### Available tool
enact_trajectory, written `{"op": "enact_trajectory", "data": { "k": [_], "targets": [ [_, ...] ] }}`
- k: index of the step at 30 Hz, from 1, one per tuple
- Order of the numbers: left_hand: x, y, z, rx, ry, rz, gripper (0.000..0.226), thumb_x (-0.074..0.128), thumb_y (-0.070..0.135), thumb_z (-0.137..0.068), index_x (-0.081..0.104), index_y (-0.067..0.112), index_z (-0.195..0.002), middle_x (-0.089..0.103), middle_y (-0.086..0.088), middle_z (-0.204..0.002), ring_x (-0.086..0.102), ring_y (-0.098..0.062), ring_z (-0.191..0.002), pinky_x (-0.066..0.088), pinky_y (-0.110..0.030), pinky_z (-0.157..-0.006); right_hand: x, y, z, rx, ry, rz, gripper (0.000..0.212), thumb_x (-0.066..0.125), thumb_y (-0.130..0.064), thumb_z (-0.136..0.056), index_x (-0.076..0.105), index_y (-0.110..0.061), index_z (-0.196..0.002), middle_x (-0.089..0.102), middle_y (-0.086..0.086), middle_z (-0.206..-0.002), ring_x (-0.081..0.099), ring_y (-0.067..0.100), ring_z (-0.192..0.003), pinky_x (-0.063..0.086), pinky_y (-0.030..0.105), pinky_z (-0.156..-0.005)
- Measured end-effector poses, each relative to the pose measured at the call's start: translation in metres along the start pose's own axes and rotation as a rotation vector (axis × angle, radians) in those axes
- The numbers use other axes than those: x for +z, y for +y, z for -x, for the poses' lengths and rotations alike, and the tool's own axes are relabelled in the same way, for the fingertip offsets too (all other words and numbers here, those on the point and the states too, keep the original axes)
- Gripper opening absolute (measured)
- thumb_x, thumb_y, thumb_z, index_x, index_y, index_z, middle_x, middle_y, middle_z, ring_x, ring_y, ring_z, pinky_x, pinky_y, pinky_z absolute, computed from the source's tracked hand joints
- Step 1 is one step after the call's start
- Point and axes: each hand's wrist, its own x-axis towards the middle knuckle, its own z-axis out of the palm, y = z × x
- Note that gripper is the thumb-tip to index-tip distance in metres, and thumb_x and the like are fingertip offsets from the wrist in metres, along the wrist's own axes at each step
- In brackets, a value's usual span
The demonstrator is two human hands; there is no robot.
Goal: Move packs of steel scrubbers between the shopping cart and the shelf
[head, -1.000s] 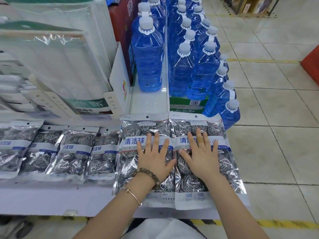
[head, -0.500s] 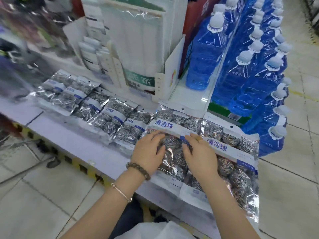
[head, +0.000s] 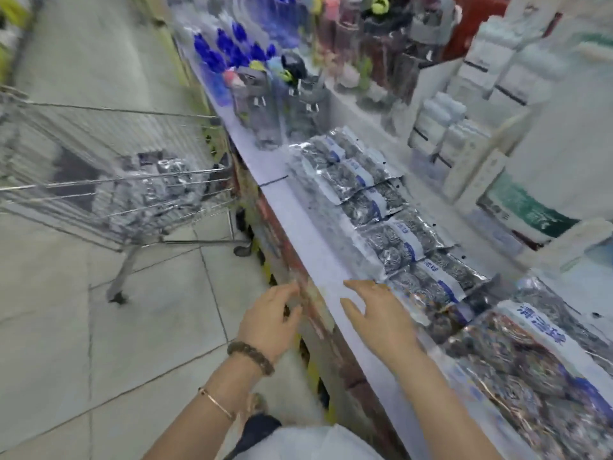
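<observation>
The view is blurred. Several silvery packs of steel scrubbers (head: 381, 207) lie in a row along the white shelf (head: 318, 247). Two larger packs (head: 537, 353) lie at the near right. A wire shopping cart (head: 109, 180) stands on the floor to the left, with more scrubber packs (head: 156, 187) inside it. My left hand (head: 272, 320), with a bead bracelet on its wrist, hangs over the floor beside the shelf's front edge, fingers loosely spread, holding nothing. My right hand (head: 378, 313) hovers over the shelf's front strip, fingers spread, also holding nothing.
Blue bottles (head: 229, 51) and grey boxed goods (head: 265, 104) stand further along the shelf. White and green packaged goods (head: 530, 180) rise behind the scrubber row. A tiled floor (head: 99, 327) lies between me and the cart. The shelf base carries yellow-black striping (head: 311, 370).
Both hands have lifted off the two large packs and moved left to the shelf's front edge. My view has swung left, bringing the cart into sight.
</observation>
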Motion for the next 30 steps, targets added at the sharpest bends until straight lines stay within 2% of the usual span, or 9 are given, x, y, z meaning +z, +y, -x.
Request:
{"op": "enact_trajectory", "data": {
  "k": [4,7,9,17,20,24,27,30],
  "targets": [
    [-0.051,-0.077,-0.005,-0.114,0.078,0.001,0.036,0.047,0.029,-0.093,0.048,0.026,-0.129,0.051,0.006,-0.130,0.050,-0.013,-0.115,0.039,-0.024,-0.093,0.050,-0.060,-0.051,-0.084,-0.098,0.000,0.033,0.049,-0.034,-0.096,0.057,-0.024,-0.126,0.060,-0.002,-0.124,0.054,0.017,-0.113,0.044,0.030,-0.086],
    [-0.083,-0.134,-0.010,-0.210,0.111,0.012,0.037,0.048,0.029,-0.093,0.049,0.024,-0.129,0.050,0.006,-0.132,0.048,-0.012,-0.118,0.036,-0.023,-0.096,0.087,-0.100,-0.086,-0.133,-0.171,0.043,0.040,0.048,-0.038,-0.096,0.052,-0.026,-0.133,0.055,-0.005,-0.133,0.051,0.013,-0.119,0.042,0.025,-0.086],
    [-0.103,-0.168,-0.013,-0.273,0.122,0.018,0.037,0.047,0.029,-0.093,0.049,0.024,-0.129,0.050,0.006,-0.133,0.048,-0.011,-0.119,0.036,-0.023,-0.097,0.108,-0.125,-0.107,-0.159,-0.203,0.048,0.040,0.049,-0.037,-0.096,0.051,-0.026,-0.134,0.055,-0.005,-0.133,0.052,0.012,-0.116,0.039,0.022,-0.082],
    [-0.156,-0.263,-0.047,-0.510,0.160,0.120,0.036,0.049,0.027,-0.093,0.049,0.023,-0.128,0.048,0.005,-0.134,0.050,-0.013,-0.117,0.039,-0.024,-0.095,0.163,-0.200,-0.196,-0.220,-0.332,0.121,0.042,0.049,-0.036,-0.096,0.051,-0.020,-0.134,0.056,0.002,-0.131,0.055,0.017,-0.111,0.045,0.029,-0.084],
    [-0.171,-0.290,-0.079,-0.553,0.157,0.156,0.036,0.048,0.027,-0.093,0.049,0.023,-0.128,0.049,0.004,-0.133,0.050,-0.014,-0.115,0.041,-0.026,-0.094,0.178,-0.217,-0.240,-0.226,-0.363,0.126,0.042,0.050,-0.034,-0.096,0.051,-0.019,-0.135,0.052,0.001,-0.137,0.050,0.016,-0.121,0.040,0.023,-0.087],
    [-0.195,-0.323,-0.140,-0.587,0.168,0.177,0.035,0.048,0.027,-0.092,0.050,0.023,-0.127,0.050,0.003,-0.133,0.051,-0.015,-0.114,0.043,-0.028,-0.094,0.197,-0.242,-0.313,-0.228,-0.391,0.136,0.040,0.051,-0.034,-0.096,0.053,-0.019,-0.133,0.057,0.004,-0.130,0.055,0.019,-0.111,0.042,0.028,-0.082],
    [-0.223,-0.346,-0.194,-0.611,0.168,0.156,0.035,0.048,0.027,-0.092,0.050,0.024,-0.127,0.050,0.003,-0.132,0.051,-0.015,-0.114,0.043,-0.029,-0.094,0.210,-0.269,-0.380,-0.264,-0.410,0.134,0.039,0.050,-0.032,-0.096,0.052,-0.020,-0.133,0.054,0.002,-0.135,0.052,0.017,-0.118,0.040,0.026,-0.087],
    [-0.257,-0.364,-0.249,-0.646,0.189,0.138,0.036,0.048,0.027,-0.092,0.050,0.024,-0.128,0.051,0.001,-0.131,0.052,-0.017,-0.113,0.042,-0.028,-0.091,0.216,-0.304,-0.449,-0.286,-0.411,0.141,0.039,0.050,-0.033,-0.096,0.052,-0.022,-0.133,0.054,0.000,-0.134,0.051,0.017,-0.120,0.038,0.023,-0.083]
  ]
}}
